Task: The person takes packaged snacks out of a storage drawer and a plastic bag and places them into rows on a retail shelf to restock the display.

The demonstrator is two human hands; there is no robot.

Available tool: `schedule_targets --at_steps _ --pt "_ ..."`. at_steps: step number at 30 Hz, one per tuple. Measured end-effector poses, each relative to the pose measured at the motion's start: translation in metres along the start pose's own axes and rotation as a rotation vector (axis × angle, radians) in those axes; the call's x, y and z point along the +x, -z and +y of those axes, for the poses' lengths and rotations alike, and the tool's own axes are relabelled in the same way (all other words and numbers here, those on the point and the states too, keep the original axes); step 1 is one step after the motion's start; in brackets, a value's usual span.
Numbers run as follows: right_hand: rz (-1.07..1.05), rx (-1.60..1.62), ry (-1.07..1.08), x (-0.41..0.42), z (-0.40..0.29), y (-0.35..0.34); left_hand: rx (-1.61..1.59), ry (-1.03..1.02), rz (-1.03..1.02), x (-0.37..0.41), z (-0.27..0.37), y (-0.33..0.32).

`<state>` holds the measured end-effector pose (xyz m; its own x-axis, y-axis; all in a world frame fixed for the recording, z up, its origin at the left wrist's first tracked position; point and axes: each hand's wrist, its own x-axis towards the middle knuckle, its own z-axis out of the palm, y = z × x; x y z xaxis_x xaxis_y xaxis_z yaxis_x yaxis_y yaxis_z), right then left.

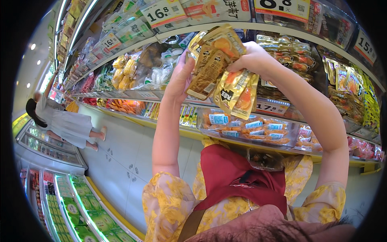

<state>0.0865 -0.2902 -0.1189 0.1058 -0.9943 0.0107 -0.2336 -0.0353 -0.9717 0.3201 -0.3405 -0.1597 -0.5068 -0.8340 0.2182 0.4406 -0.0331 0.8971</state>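
Several gold foil snack packets [225, 69] are fanned out between my hands, in front of the shelf. My right hand [252, 59] grips them from the right, with the thumb across their faces. My left hand [181, 75] supports the left side of the bunch, its thumb upright beside a gold packet; its fingers are partly hidden behind the packets. Similar gold packets [302, 59] lie stacked on the shelf just right of my right hand. Vacuum-packed corn cobs [125, 71] and white packaged food [164, 69] sit on the shelf to the left.
A curved shelf edge with price tags [273, 108] runs below the packets. Under it stands a clear bin of orange snacks [248, 128]. More packs hang above. At the far left a person [65, 121] stands by a glass-topped freezer [51, 145]; green-packed goods [96, 208] fill a lit shelf behind me.
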Motion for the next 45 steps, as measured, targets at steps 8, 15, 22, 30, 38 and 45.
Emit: schedule_targets --at_steps 8,15,22,30,38,45 --pt "-0.054 -0.357 -0.240 0.056 -0.008 -0.006 0.515 0.041 0.070 0.052 -0.016 0.024" --pt "0.065 -1.022 -0.141 0.082 0.021 -0.013 1.193 0.130 0.010 0.062 -0.021 0.024" --pt "-0.090 -1.287 0.029 0.052 0.002 -0.010 1.771 0.031 0.012 0.053 -0.005 -0.008" --pt "0.176 -1.177 0.477 -0.049 -0.013 0.049 1.954 -0.238 0.097 0.032 0.003 -0.011" --pt "0.163 -1.231 0.198 -0.113 0.006 0.137 1.403 -0.560 -0.479 0.041 -0.013 -0.121" --pt "0.060 -1.437 0.183 -0.104 0.030 0.140 1.765 -0.234 -0.773 0.085 -0.070 -0.174"
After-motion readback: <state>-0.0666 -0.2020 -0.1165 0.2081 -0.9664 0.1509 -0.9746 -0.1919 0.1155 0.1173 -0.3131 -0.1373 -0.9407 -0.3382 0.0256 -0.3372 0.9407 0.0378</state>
